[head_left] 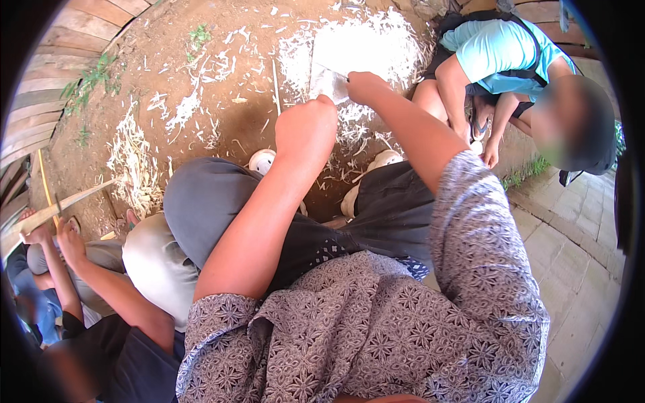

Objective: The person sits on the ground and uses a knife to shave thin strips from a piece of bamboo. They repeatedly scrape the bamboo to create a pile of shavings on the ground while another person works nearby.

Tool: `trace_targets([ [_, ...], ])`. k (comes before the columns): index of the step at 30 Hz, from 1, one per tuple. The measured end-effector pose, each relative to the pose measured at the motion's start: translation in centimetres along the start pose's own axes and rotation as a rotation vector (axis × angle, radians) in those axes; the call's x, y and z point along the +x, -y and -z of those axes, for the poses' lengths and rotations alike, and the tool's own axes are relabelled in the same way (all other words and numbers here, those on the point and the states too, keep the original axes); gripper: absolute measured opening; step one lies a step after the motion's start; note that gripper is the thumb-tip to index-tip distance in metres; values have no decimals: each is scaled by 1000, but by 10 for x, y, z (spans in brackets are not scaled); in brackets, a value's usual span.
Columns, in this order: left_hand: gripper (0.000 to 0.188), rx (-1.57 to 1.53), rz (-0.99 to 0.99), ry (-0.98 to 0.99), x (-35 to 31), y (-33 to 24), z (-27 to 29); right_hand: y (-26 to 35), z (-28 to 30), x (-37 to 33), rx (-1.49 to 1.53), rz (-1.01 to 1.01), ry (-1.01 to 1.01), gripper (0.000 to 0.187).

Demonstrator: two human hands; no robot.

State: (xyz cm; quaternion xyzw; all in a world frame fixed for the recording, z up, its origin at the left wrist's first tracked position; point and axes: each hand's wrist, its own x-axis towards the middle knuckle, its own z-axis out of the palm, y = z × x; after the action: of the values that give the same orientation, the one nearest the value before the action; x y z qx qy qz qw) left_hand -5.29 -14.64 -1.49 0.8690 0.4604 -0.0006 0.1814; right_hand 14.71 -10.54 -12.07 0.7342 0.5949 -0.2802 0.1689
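Observation:
My right hand [367, 88] is closed round the handle of a knife, whose broad pale blade [329, 82] points left toward my other hand. My left hand [308, 126] makes a fist just below the blade, its thumb side close to the blade's lower edge. Whatever sits in the left fist is washed out against the bright ground; a faint pale edge runs up beyond it. Under and past both hands spreads a heap of white shavings [376, 43], overexposed in the middle. A thin pale strip [276, 87] lies on the soil left of the hands.
A person in a light blue shirt [500, 50] crouches at the right. Beside my left knee, a person in dark clothes [144, 356] holds a long wooden piece [60, 205]. More shavings [134, 161] lie at left. Plank walls [40, 87] and a paved strip [571, 255] border the soil.

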Motion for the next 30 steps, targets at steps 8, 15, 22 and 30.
trace_targets([
  [8, 33, -5, 94, -3, 0, 8, 3, -10, 25, -27, -92, 135, 78, 31],
  [15, 36, -61, 93, -14, 3, -1, 5, -20, -29, 27, -13, 29, 5, 29],
  [22, 38, -42, 174, 33, 0, 7, 12, -8, 13, 0, 64, 170, 40, 35],
  [30, 39, -44, 113, 20, 5, -1, 10, -19, -26, 29, -36, 54, 97, 32],
])
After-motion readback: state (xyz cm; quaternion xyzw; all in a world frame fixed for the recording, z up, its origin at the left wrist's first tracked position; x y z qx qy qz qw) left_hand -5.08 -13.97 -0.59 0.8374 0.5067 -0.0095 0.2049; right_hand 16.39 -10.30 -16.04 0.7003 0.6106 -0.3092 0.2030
